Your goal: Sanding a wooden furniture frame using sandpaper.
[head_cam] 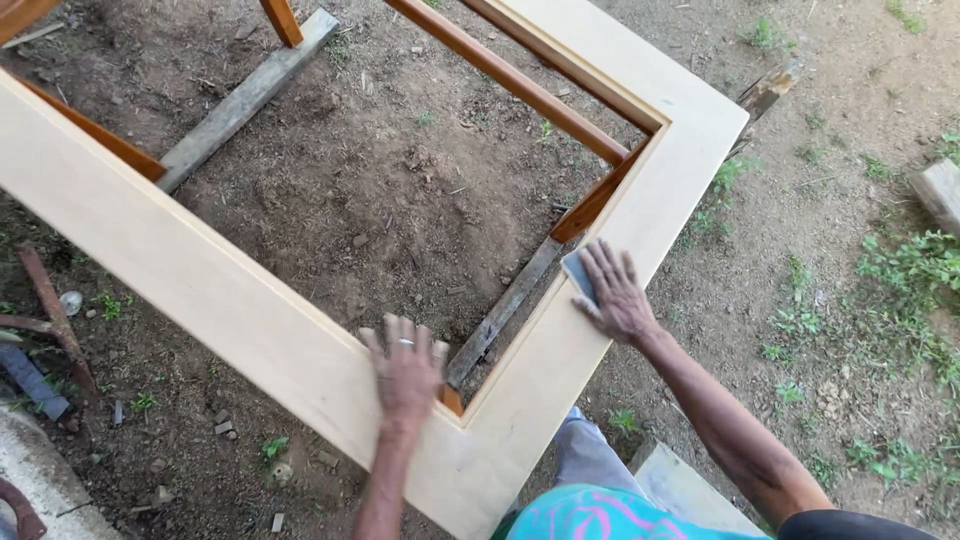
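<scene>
A large pale wooden frame [230, 300] lies flat above bare dirt, resting on brown wooden rails [520, 85]. My left hand [405, 372] lies palm down with fingers spread on the frame's near corner, a ring on one finger. My right hand [615, 292] presses a small grey sanding pad [580, 275] against the inner edge of the frame's right side. The pad is mostly covered by my fingers.
A grey plank [245, 98] lies on the dirt under the frame, another dark strip [500, 310] runs near the corner. Rusty metal pieces [55, 320] lie at left. Grass patches [910, 270] grow at right. A concrete slab [690, 490] sits by my legs.
</scene>
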